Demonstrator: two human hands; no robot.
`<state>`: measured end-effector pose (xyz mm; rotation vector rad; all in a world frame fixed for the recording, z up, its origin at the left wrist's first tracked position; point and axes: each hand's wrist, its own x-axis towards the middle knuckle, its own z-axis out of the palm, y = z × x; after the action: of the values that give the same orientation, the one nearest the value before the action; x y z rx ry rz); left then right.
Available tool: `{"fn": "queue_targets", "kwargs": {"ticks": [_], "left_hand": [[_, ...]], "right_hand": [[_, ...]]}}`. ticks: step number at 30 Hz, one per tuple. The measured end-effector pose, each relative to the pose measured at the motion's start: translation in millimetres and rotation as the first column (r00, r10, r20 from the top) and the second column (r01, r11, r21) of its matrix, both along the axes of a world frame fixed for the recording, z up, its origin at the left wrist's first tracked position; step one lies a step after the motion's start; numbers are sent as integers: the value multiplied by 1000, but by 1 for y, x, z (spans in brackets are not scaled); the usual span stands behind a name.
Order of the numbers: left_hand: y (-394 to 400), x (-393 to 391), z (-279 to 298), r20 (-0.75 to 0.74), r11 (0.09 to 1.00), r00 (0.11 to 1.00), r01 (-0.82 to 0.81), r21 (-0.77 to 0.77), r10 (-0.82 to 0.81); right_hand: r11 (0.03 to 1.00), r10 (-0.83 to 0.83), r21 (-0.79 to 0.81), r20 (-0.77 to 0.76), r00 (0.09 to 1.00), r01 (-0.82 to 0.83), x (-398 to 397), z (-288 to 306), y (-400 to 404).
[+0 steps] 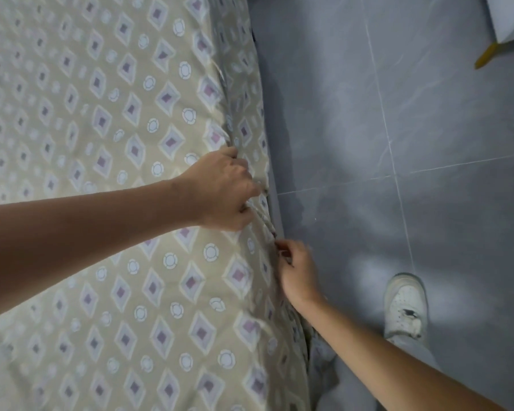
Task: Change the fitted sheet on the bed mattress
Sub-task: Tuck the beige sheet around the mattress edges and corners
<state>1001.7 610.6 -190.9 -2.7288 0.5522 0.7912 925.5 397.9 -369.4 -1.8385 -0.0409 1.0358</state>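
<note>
We see one fitted sheet, beige with purple diamonds and white circles, spread over the one bed mattress; it fills the left half of the view and drapes down the mattress's right side edge. Fabric bunches into creases along that edge, right where our hands are.

Two hands in view, both at the edge. Left hand reaches across from the left over the top of the sheet, fingers curled round a gathered fold of sheet at the edge, knuckles up. Right hand comes up from lower right, just below and beside the left one, fingertips pinching the sheet's hem on the side of the mattress. Hands are near each other, not touching.

Grey tiled floor takes the right half, with pale grout lines crossing. One white shoe stands on it, lower right, and a grey trouser leg runs down from it. At top right, one corner of a white piece of furniture on one yellow leg; we can't tell what it is.
</note>
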Motion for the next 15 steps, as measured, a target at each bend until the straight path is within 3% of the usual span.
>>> {"fn": "queue_targets", "kwargs": {"ticks": [7,11,15], "left_hand": [[-21,-40,-1,131,994,989,-56,-95,68],[-89,-126,7,-25,947,1000,-10,-322,2],[-126,-173,-12,-102,936,995,-47,-349,11]], "right_hand": [[997,82,14,-237,968,-81,-39,2,-50],[996,93,37,-274,957,-86,-56,8,-74],[996,88,49,-286,954,-78,-82,5,-91]]}}
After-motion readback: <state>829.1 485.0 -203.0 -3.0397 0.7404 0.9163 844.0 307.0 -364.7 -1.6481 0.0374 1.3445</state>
